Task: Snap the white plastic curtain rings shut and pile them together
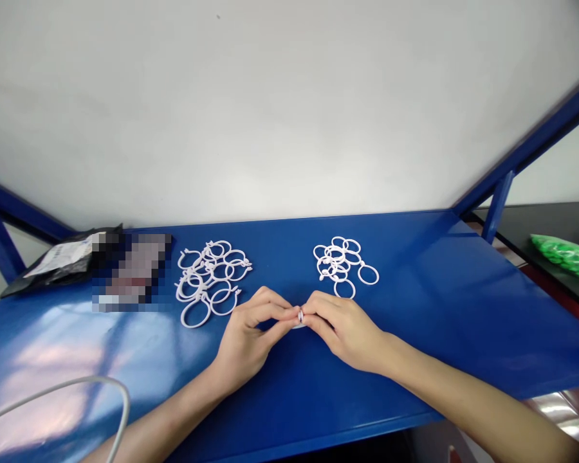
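left grip (251, 329), right grip (351, 329) pinch white ring (299, 326)

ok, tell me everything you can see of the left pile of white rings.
The pile of white rings is a loose, overlapping heap of slim, smooth hoops that look like plastic. Small nubs or clip-like ends stick out from several of them; the finer shape is too small to tell. The rings lie roughly flat on the blue table, left of the smaller ring pile. The left hand is close to the near right edge, with no clear contact.
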Action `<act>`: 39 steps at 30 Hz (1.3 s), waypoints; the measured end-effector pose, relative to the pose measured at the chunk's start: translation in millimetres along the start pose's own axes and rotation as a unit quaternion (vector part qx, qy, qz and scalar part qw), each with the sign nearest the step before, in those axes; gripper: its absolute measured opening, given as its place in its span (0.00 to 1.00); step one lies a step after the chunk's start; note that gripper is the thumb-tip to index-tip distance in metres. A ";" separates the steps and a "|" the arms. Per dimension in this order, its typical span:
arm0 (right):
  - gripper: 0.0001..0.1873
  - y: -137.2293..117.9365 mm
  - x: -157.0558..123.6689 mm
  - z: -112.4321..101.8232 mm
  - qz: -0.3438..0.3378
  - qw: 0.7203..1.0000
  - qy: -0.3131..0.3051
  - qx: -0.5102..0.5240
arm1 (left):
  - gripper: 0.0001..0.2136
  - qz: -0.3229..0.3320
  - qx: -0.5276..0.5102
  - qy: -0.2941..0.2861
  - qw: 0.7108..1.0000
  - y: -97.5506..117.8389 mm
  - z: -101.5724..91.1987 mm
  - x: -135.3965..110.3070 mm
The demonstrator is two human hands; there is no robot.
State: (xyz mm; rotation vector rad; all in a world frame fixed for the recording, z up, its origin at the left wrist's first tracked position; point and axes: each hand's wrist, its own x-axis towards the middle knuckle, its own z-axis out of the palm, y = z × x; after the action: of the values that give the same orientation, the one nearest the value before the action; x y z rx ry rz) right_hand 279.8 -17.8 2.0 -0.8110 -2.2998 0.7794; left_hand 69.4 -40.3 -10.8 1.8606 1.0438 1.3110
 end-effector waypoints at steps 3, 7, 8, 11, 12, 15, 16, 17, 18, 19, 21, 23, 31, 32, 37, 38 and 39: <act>0.13 2.4 -1.5 0.0 -0.015 1.000 -0.011 -0.018 | 0.03 0.028 0.026 -0.007 0.999 0.8 2.0 -0.9; 0.12 4.2 2.3 0.4 -0.017 1.000 -0.001 -0.013 | 0.03 0.067 0.071 -0.013 0.995 3.4 0.1 2.4; 0.11 4.9 4.2 0.4 -0.016 1.000 0.005 -0.019 | 0.03 0.074 0.091 -0.021 0.993 3.4 -2.5 4.5; 0.09 11.0 10.0 -2.4 -0.020 0.997 0.042 -0.067 | 0.06 0.086 0.192 -0.047 0.976 -3.4 -17.7 13.2; 0.09 14.6 11.3 -4.9 -0.020 0.993 0.063 -0.093 | 0.07 0.086 0.242 -0.047 0.965 -8.8 -25.0 16.6; 0.09 29.3 12.3 -16.8 -0.004 0.974 0.137 -0.179 | 0.12 0.060 0.414 -0.014 0.908 -31.4 -50.3 26.2; 0.09 34.4 11.9 -21.5 0.006 0.967 0.152 -0.204 | 0.13 0.042 0.462 -0.004 0.886 -39.4 -58.3 28.8; 0.08 39.1 11.5 -25.9 0.020 0.960 0.164 -0.228 | 0.14 0.019 0.501 -0.003 0.865 -46.6 -65.4 31.1; 0.08 42.9 11.1 -29.7 0.034 0.954 0.169 -0.247 | 0.14 -0.006 0.530 -0.008 0.848 -52.6 -71.3 32.8; 0.08 45.8 10.8 -32.6 0.047 0.949 0.170 -0.262 | 0.14 -0.027 0.550 -0.014 0.835 -57.0 -75.8 34.1; 0.07 48.0 10.5 -34.9 0.064 0.944 0.165 -0.277 | 0.12 -0.056 0.567 -0.021 0.822 -61.0 -80.8 35.4; 0.08 46.2 10.8 -32.9 0.066 0.945 0.156 -0.280 | 0.12 -0.060 0.569 -0.016 0.820 -60.0 -81.7 35.5; 0.09 29.8 11.5 -19.2 0.033 0.960 0.098 -0.259 | 0.10 -0.001 0.547 0.057 0.835 -49.5 -76.4 34.9; 0.09 28.6 11.3 -18.5 0.027 0.962 0.096 -0.255 | 0.10 0.014 0.524 0.066 0.849 -47.3 -74.5 34.7; 0.13 21.5 9.7 -11.5 -0.002 0.977 0.088 -0.195 | 0.08 0.024 0.332 0.016 0.943 -23.5 -49.5 25.7; 0.14 19.6 9.4 -9.2 -0.004 0.981 0.085 -0.175 | 0.07 0.013 0.294 -0.004 0.956 -17.5 -42.4 22.2; 0.14 17.7 9.4 -6.7 -0.004 0.985 0.080 -0.152 | 0.06 -0.001 0.257 -0.022 0.966 -11.9 -35.5 18.6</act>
State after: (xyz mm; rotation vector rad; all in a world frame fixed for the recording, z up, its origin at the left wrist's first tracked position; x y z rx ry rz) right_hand 284.4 2.3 -2.6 -0.9595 -2.3035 0.3477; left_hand 36.3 -16.5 -1.4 2.2451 1.4618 1.0539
